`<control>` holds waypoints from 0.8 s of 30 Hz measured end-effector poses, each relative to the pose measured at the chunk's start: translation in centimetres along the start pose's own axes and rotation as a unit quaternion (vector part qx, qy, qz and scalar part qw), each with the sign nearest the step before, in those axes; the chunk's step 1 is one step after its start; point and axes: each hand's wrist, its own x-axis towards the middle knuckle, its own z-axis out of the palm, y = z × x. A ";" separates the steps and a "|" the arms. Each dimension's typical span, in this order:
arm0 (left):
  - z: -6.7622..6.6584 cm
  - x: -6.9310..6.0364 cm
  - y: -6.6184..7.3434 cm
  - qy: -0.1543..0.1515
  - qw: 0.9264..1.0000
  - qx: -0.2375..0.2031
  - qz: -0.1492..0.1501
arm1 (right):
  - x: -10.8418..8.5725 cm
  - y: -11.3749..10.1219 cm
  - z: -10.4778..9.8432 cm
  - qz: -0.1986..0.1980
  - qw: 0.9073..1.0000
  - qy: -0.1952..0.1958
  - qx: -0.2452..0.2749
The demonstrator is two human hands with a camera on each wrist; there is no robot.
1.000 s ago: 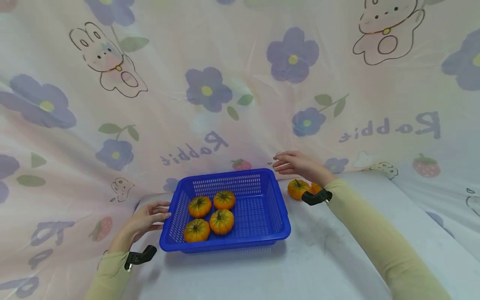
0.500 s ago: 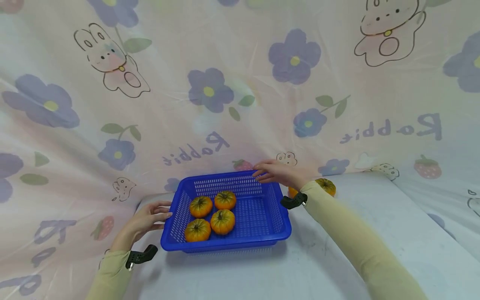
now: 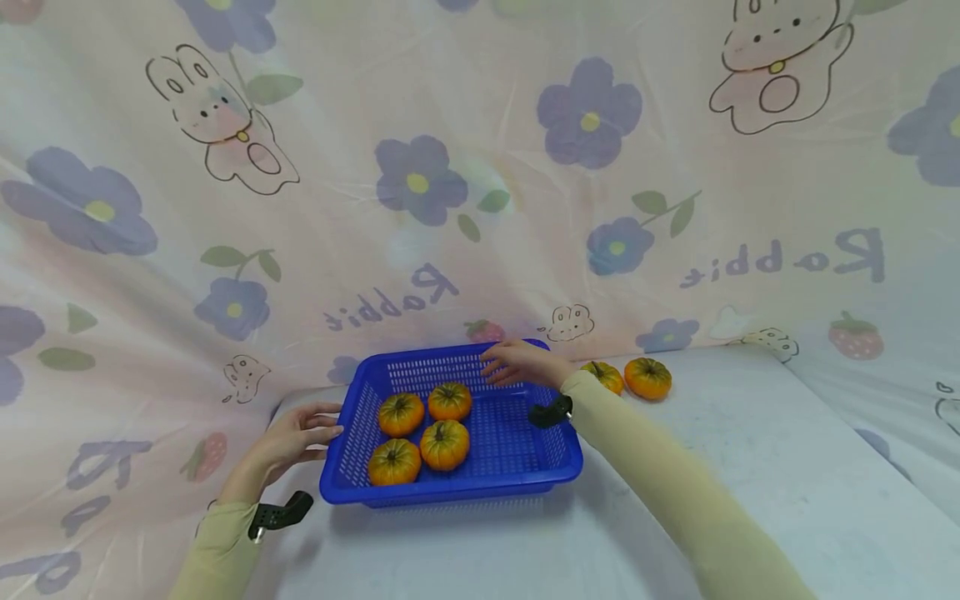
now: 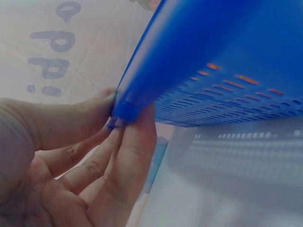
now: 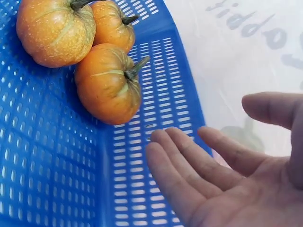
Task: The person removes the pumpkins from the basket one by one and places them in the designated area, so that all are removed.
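A blue perforated basket (image 3: 495,481) holds several small orange pumpkins (image 3: 445,444) in its left half. At the basket's left end, my left hand (image 3: 288,442) pinches the rim; the left wrist view shows the thumb and fingers (image 4: 135,161) on either side of the blue edge (image 4: 128,106). My right hand (image 3: 525,365) hovers over the back right part of the basket with nothing in it. In the right wrist view its fingers (image 5: 208,165) are spread and relaxed, palm showing, apart from the nearest pumpkin (image 5: 109,85).
Two more pumpkins stand on the white table (image 3: 720,450) to the right of the basket: one (image 3: 648,378) in full view, the other (image 3: 606,377) partly behind my right sleeve. A printed cloth (image 3: 480,167) with rabbits and flowers hangs behind the table.
My right hand has moved left and down, from above the table pumpkins to over the basket, uncovering the pumpkin farther right. The left hand and the basket have stayed in place.
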 end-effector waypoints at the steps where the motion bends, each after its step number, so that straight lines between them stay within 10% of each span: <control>1: 0.0 0.0 0.0 0.000 1.000 -0.001 0.000 | 0.2 0.1 0.1 0.003 1.000 -0.002 0.004; 24: -0.2 0.3 0.0 -0.003 1.000 0.001 -0.003 | 2.2 2.1 3.0 0.043 0.995 0.015 -0.091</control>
